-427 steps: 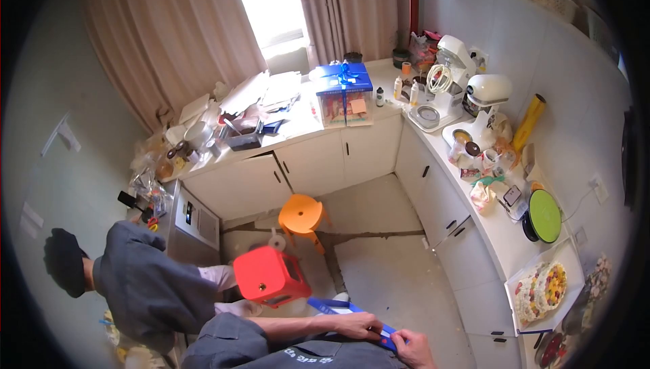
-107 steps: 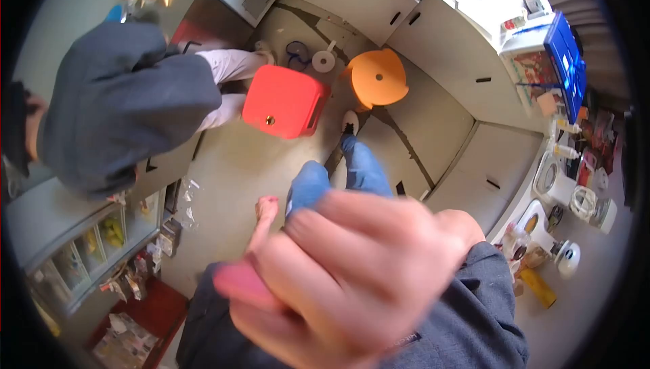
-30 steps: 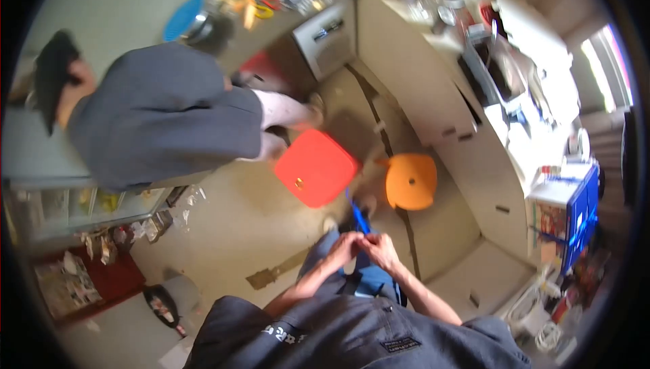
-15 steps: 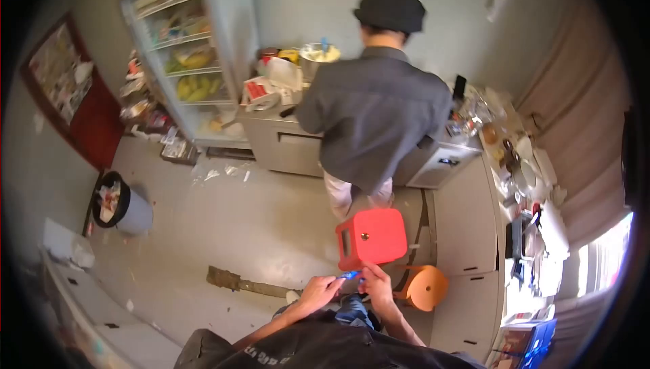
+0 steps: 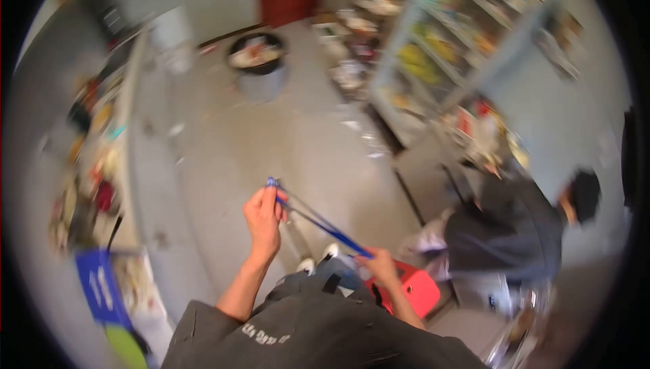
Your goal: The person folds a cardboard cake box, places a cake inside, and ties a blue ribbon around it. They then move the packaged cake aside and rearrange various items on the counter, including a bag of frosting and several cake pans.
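While the left hand (image 5: pixel 264 220) was closed round one end of the blue band (image 5: pixel 318 224), held up over the floor (image 5: pixel 230 142), the right hand (image 5: pixel 381 266) gripped it lower down with bent fingers. Between the two hands the band ran slantwise in two narrow strands, nearly straight and a little apart along part of their length. Just beside the right hand stood the red stool (image 5: pixel 420 289), partly hidden by the right forearm. White shoes (image 5: pixel 307 265) showed beneath the band, close to the wearer's body. Off to the right, a person in a dark cap (image 5: pixel 584 196) leaned by a cluttered cabinet (image 5: pixel 433 172), next to the glass-doored fridge (image 5: pixel 389 108). Well beyond the left hand was a grey bin (image 5: pixel 264 88) with a black rim and litter in it. Along the left side, a blue panel (image 5: pixel 101 289) and a green disc (image 5: pixel 125 347) lay close together; blur hid the smaller things near them.
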A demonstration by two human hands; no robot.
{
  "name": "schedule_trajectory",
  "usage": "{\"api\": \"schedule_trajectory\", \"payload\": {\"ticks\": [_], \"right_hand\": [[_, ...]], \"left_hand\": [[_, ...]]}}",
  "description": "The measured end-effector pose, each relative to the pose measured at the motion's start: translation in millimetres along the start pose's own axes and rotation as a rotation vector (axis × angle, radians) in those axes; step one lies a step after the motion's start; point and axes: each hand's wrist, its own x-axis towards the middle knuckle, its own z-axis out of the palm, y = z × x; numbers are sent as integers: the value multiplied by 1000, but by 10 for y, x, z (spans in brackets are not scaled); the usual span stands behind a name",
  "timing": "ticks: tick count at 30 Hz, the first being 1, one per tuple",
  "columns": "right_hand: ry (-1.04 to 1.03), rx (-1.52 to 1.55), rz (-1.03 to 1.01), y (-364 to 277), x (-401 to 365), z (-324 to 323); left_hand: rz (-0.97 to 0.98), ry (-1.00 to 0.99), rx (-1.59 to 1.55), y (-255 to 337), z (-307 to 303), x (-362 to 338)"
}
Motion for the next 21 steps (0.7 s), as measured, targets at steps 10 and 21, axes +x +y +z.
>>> {"api": "schedule_trajectory", "payload": {"ticks": [10,21], "right_hand": [[40,333,-28,35,2188,-932],[-113,56,-256,-1101,3964,-456]], "left_hand": [[410,1252,-14,813,-2045,-638],[603,1512,-467,697,-2082,-2354]]}}
